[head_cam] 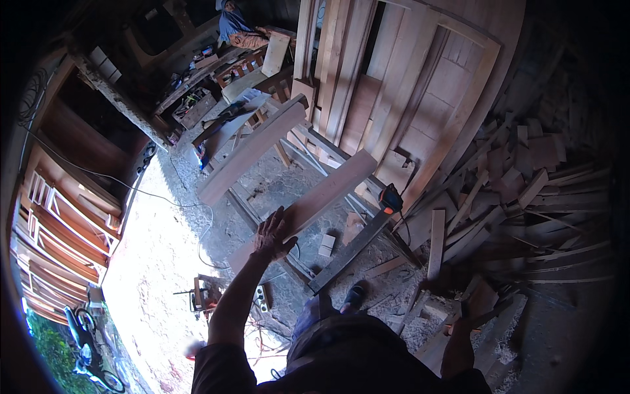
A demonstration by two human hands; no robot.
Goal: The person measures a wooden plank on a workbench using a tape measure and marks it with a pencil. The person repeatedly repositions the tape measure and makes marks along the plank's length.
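My left hand (272,239) lies across a reddish-brown wooden board (332,191), its fingers spread on the top face and the thumb near one edge. That board rests on a low wooden frame, its near end reaching past my wrist. Down at my right side, my right hand (458,329) is in deep shade beside dark wood and a small orange-coloured piece. Whether its fingers hold anything is too dark to make out. Another board (256,147) lies farther across the same frame. On a dark beam (349,251) sits a black and orange corded power tool (390,199).
Door panels and planks (384,83) lean at the back. Offcuts (521,182) are heaped on the right. A power strip (262,298) and cables lie on the floor near my foot (354,295). A person (235,24) sits beyond a cluttered bench (202,76).
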